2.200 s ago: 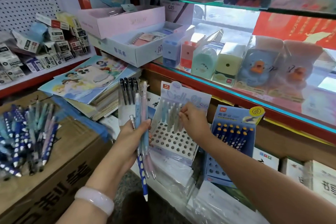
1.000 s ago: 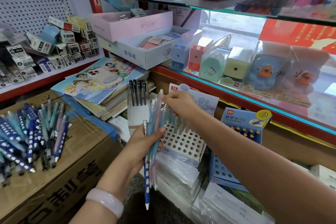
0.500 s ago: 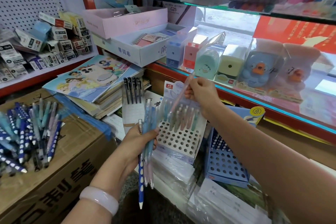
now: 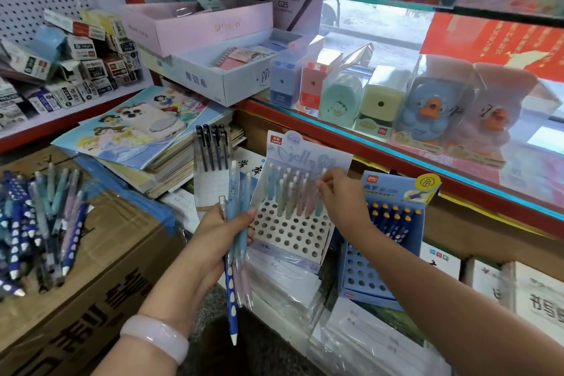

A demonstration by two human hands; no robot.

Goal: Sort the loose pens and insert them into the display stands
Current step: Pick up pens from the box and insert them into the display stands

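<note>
My left hand [image 4: 213, 238] grips a bundle of pens [image 4: 236, 229], fingers curled round it, tips down, keeping stock within reach. My right hand [image 4: 341, 201] pinches a pastel pen's top [image 4: 320, 185], seating it in the white display stand [image 4: 293, 232]. More loose pens [image 4: 39, 223] lie on the carton [image 4: 100, 268].

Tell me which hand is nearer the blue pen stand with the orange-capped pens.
Right. The right hand is at the white stand, just left of the blue stand; the left hand grips a pen bundle farther left.
</note>
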